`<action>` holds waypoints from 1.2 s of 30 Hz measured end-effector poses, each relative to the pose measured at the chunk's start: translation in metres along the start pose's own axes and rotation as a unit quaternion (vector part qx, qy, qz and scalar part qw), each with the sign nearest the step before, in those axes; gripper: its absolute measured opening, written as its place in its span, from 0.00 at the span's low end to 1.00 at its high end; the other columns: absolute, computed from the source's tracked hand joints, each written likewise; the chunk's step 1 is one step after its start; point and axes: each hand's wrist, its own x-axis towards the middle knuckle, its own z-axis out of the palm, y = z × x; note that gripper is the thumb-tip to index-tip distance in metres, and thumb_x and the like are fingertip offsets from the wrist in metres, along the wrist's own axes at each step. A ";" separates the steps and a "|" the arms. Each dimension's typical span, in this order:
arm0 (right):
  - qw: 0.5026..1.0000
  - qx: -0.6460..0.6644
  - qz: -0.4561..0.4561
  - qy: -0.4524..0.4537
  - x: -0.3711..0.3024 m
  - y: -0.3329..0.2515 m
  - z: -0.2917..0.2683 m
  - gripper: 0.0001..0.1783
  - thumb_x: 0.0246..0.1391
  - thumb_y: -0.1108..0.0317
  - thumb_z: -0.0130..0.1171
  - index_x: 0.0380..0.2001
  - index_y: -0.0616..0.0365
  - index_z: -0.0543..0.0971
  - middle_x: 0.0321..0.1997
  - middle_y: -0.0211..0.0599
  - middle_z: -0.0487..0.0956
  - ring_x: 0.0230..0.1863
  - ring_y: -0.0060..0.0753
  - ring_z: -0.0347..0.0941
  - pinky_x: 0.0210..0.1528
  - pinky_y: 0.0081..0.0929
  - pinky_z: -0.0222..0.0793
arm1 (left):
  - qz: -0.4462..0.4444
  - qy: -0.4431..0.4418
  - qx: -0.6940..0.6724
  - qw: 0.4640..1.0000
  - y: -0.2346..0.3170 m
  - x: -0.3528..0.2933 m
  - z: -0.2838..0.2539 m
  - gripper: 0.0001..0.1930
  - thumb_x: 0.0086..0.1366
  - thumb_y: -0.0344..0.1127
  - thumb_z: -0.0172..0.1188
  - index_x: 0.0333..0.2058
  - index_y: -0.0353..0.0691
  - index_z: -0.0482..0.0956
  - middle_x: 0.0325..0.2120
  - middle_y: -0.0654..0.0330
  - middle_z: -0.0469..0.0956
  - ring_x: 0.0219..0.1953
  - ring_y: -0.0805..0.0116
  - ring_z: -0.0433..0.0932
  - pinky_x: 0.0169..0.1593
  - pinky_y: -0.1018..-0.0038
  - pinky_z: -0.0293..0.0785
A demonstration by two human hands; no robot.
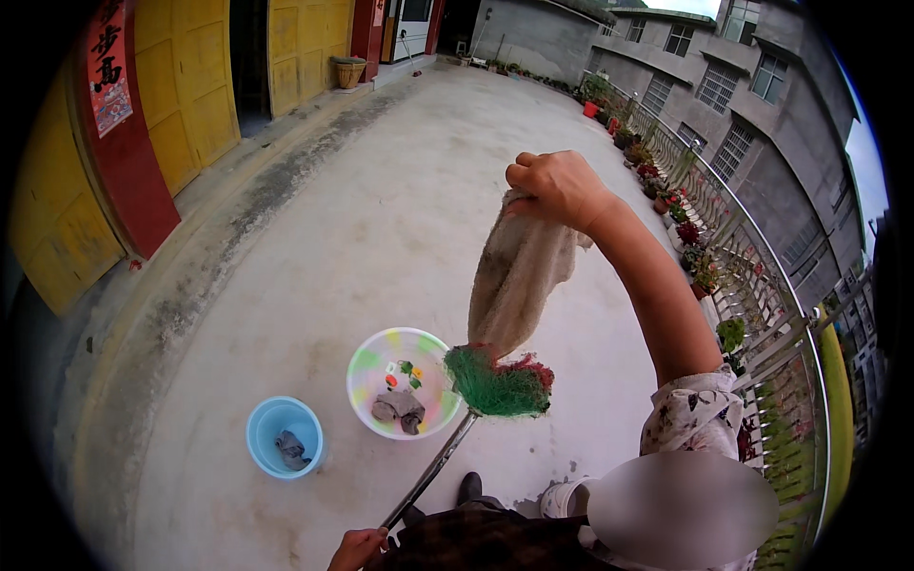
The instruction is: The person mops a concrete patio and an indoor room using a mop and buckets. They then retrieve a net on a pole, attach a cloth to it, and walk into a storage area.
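The right hand (555,186) is closed on the top of a beige cloth (519,276) (limp, probably wet), hanging onto the green brush head (500,385). The left hand (357,549) grips the metal handle (428,473); pinch the cloth high.

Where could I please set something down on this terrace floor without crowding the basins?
The concrete floor is bare between the yellow doors and the railing, beyond the raised right hand holding the cloth. It is crowded near the feet: blue basin, patterned basin and broom head. Potted plants line the railing.
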 end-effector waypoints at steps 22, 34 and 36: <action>0.988 -0.037 -0.012 0.147 -0.111 0.047 -0.039 0.16 0.36 0.58 0.63 0.23 0.52 0.67 0.23 0.28 0.67 0.26 0.29 0.67 0.22 0.26 0.64 | -0.086 -0.095 -0.060 0.990 0.048 0.050 0.076 0.20 0.61 0.47 0.48 0.22 0.34 0.73 0.13 0.59 0.69 0.16 0.74 0.65 0.21 0.75 0.62; 0.926 -0.039 0.171 0.334 -0.269 0.087 -0.081 0.19 0.26 0.64 0.70 0.20 0.57 0.70 0.18 0.30 0.65 0.18 0.29 0.63 0.15 0.23 0.56 | 0.014 0.053 -0.093 0.994 0.151 0.135 0.144 0.23 0.63 0.50 0.49 0.16 0.38 0.71 0.08 0.66 0.64 0.10 0.80 0.61 0.15 0.83 0.54; 0.929 -0.006 0.244 0.280 -0.284 0.102 -0.086 0.17 0.31 0.64 0.68 0.22 0.58 0.71 0.19 0.33 0.66 0.20 0.34 0.66 0.19 0.26 0.60 | 0.078 0.092 -0.083 0.989 0.155 0.144 0.154 0.22 0.62 0.47 0.50 0.16 0.36 0.71 0.09 0.65 0.65 0.10 0.80 0.61 0.14 0.83 0.53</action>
